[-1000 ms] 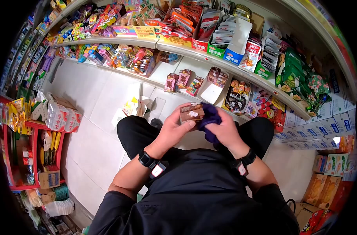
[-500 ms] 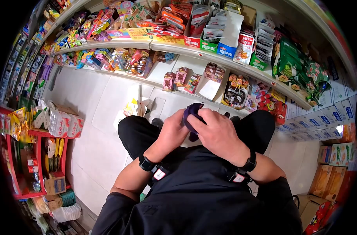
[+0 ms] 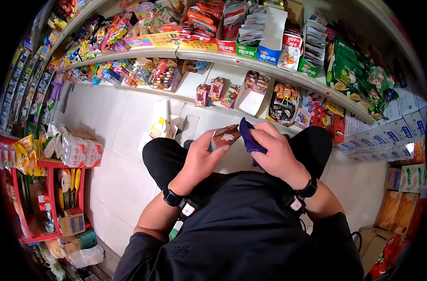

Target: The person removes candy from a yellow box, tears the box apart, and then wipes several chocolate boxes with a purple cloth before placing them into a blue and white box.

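My left hand (image 3: 200, 157) grips a small brown snack packet (image 3: 225, 136) with a white label, held over my lap. My right hand (image 3: 274, 152) holds a dark purple cloth (image 3: 247, 138) pressed against the packet's right side. Both wrists wear black bands with white tags. I am low down, knees apart in black trousers, facing the lower shelf. Similar brown and pink packets (image 3: 217, 92) stand on the shelf just beyond my hands.
White store shelves (image 3: 232, 58) curve across the top, packed with colourful snacks and sachets. Blue-and-white cartons (image 3: 391, 136) sit at the right, orange boxes (image 3: 401, 206) at lower right. A red rack (image 3: 49, 187) with goods stands at left. The floor is white tile.
The cloth covered the packet half a second ago; now my right hand has drawn it to the right and the brown packet shows again, tilted in my left hand.
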{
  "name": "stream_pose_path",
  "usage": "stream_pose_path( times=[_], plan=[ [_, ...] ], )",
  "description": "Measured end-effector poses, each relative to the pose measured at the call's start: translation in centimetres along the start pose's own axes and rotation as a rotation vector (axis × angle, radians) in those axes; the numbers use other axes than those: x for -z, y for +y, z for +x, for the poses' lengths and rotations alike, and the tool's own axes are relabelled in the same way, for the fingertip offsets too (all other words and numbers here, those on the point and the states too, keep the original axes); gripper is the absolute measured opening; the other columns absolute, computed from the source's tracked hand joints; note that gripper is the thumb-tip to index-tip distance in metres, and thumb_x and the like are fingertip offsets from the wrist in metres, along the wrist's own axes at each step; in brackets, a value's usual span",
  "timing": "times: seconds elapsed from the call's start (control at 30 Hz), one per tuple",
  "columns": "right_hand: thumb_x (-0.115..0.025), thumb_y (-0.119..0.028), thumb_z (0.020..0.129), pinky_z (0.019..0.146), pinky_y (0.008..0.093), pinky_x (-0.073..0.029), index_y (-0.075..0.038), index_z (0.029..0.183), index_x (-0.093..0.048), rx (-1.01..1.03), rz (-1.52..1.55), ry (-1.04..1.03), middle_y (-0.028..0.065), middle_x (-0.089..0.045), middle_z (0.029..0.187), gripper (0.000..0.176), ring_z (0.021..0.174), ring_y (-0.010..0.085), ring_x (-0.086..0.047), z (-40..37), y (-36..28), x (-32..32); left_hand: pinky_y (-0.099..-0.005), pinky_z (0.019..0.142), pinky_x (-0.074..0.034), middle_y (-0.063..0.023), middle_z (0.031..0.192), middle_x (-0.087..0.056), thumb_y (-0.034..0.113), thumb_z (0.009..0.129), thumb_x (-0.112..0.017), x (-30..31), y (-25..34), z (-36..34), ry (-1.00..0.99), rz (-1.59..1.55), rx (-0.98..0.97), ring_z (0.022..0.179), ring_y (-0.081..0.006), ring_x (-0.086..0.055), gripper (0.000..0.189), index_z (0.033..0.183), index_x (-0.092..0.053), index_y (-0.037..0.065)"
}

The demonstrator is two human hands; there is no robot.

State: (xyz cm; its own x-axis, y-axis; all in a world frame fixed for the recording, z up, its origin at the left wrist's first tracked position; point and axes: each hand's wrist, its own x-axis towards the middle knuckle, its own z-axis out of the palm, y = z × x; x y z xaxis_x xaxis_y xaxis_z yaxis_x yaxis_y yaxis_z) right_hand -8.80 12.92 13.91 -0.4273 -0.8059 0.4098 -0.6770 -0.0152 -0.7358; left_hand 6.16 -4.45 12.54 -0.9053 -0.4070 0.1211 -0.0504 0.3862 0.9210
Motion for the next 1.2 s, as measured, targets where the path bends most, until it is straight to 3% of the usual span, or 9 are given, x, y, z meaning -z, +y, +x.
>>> stream_pose_path(
  times=[0.1,0.3,0.37,0.5,0.57,0.63,0.83,0.93,1.2],
  plan=[
    [-0.073,-0.005,0.075,0.069,0.0370,-0.054,-0.005,0.113,-0.064,0.107,-0.130,-0.003,0.0076,-0.059,0.102,0.040,0.085,0.0274,-0.064,0.4,-0.7,-0.4,-0.0325,0.088,-0.053,-0.0164,0.108,-0.070,0.006,0.087,-0.070,-0.2,0.9,0.3,-0.006,0.132,-0.063,0.096,-0.0235,-0.071,0.041,0.125,-0.059,-0.001],
    [-0.074,-0.006,0.072,0.070,0.0388,-0.054,-0.007,0.114,-0.062,0.146,-0.213,0.025,0.0071,-0.058,0.100,0.044,0.085,0.0277,-0.064,0.3,-0.8,-0.7,-0.0326,0.086,-0.055,-0.0169,0.109,-0.070,0.003,0.084,-0.071,-0.3,0.2,-0.1,0.036,0.006,-0.056,0.099,-0.0265,-0.071,0.042,0.125,-0.060,0.000],
    [-0.074,-0.006,0.071,0.071,0.0399,-0.054,-0.007,0.112,-0.063,0.201,-0.279,0.020,0.0076,-0.059,0.100,0.043,0.087,0.0292,-0.065,0.4,-0.8,0.5,-0.0335,0.087,-0.054,-0.0155,0.111,-0.070,0.004,0.082,-0.074,-0.4,-0.5,0.0,0.084,0.040,-0.177,0.100,-0.0275,-0.070,0.043,0.124,-0.061,0.003],
    [-0.067,0.004,0.070,0.080,0.0314,-0.052,0.002,0.117,-0.063,0.167,0.033,0.097,0.0142,-0.061,0.106,0.047,0.090,0.0293,-0.064,1.1,-1.2,2.2,-0.0348,0.088,-0.053,-0.0163,0.114,-0.068,0.007,0.080,-0.077,0.5,1.0,0.4,0.170,0.032,-0.182,0.102,-0.0298,-0.069,0.046,0.124,-0.062,0.005],
    [-0.067,0.004,0.071,0.080,0.0310,-0.051,0.003,0.121,-0.061,0.152,0.193,0.077,0.0146,-0.061,0.106,0.051,0.091,0.0276,-0.064,1.3,-1.8,2.5,-0.0349,0.088,-0.054,-0.0158,0.115,-0.068,0.007,0.081,-0.077,1.0,2.7,1.3,0.237,0.231,-0.389,0.103,-0.0298,-0.068,0.046,0.124,-0.062,0.005],
    [-0.067,0.003,0.072,0.082,0.0316,-0.051,0.003,0.122,-0.060,0.187,0.210,0.085,0.0152,-0.061,0.107,0.051,0.091,0.0287,-0.063,1.9,-2.1,1.7,-0.0343,0.085,-0.054,-0.0152,0.114,-0.068,0.006,0.080,-0.078,0.8,2.5,1.8,0.195,0.069,-0.348,0.098,-0.0294,-0.069,0.048,0.126,-0.061,0.005],
    [-0.067,0.001,0.072,0.083,0.0338,-0.052,0.003,0.126,-0.058,0.183,0.061,0.155,0.0173,-0.061,0.109,0.055,0.092,0.0317,-0.064,2.2,-2.2,0.0,-0.0358,0.085,-0.054,-0.0150,0.110,-0.069,0.005,0.079,-0.078,0.5,3.4,2.3,0.257,0.253,-0.389,0.101,-0.0329,-0.068,0.046,0.122,-0.062,0.006],
    [-0.067,0.001,0.071,0.081,0.0352,-0.052,0.002,0.125,-0.059,0.137,0.092,0.121,0.0161,-0.061,0.106,0.055,0.089,0.0333,-0.064,2.4,-3.1,-0.2,-0.0383,0.087,-0.053,-0.0135,0.112,-0.069,0.000,0.075,-0.077,0.4,3.2,2.7,0.299,0.398,-0.534,0.103,-0.0339,-0.066,0.049,0.121,-0.062,0.007],
    [-0.074,-0.002,0.068,0.071,0.0360,-0.054,-0.005,0.120,-0.062,0.224,-0.103,0.070,0.0107,-0.058,0.100,0.053,0.083,0.0307,-0.063,2.6,-3.7,-1.2,-0.0382,0.086,-0.054,-0.0137,0.114,-0.069,-0.007,0.071,-0.070,0.5,2.0,2.9,0.265,0.424,-0.439,0.103,-0.0334,-0.067,0.053,0.121,-0.062,0.006]
  ],
)
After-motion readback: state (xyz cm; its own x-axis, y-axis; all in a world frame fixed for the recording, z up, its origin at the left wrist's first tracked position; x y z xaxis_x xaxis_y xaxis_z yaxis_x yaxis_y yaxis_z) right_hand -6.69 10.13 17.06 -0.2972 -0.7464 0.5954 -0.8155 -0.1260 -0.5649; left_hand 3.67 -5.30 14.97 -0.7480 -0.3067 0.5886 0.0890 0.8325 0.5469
